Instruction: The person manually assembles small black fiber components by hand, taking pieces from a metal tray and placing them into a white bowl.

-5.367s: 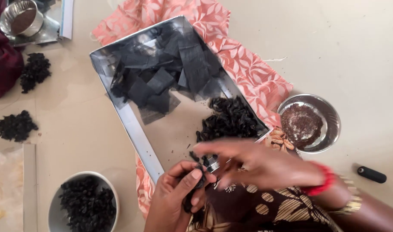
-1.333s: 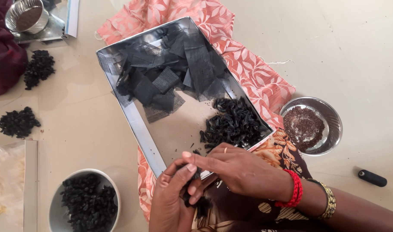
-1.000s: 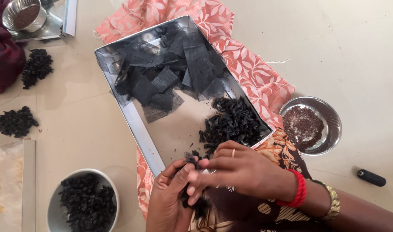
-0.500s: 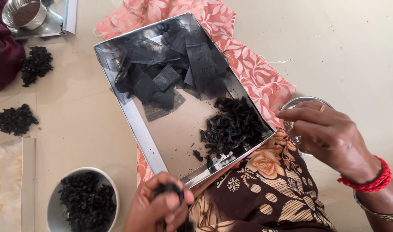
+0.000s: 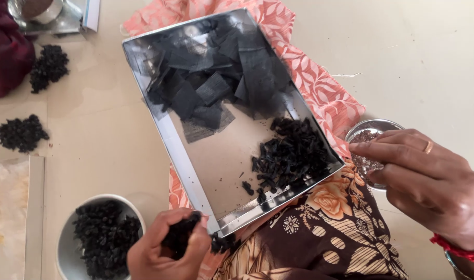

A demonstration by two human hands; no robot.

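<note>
**Hand and workpiece positions at the metal tray**

The floor [image 5: 434, 57] is a pale, smooth surface carrying all items. A pink patterned cloth [image 5: 320, 88] lies on it, under a rectangular metal tray [image 5: 188, 171] set at an angle. The far half of the tray holds a heap of black mesh squares [image 5: 216, 83]; the near right corner holds a pile of small black rolled pieces [image 5: 291, 155], with a few strays beside it.

A brown floral garment [image 5: 320, 243] covers the lap at the near edge, touching the tray's near rim.

The right hand [image 5: 428, 181] is over a small steel bowl [image 5: 374, 129] just right of the tray. Its fingers are drawn narrow toward the bowl's brown contents; whether they pinch anything cannot be told.

The left hand [image 5: 167, 251] is at the tray's near left corner, curled closed around a black mesh piece [image 5: 180, 236].

A white bowl [image 5: 66, 243] of black rolled pieces sits just left of that hand. Two loose black piles [image 5: 22, 132] [image 5: 49, 65] lie well apart at far left.
</note>
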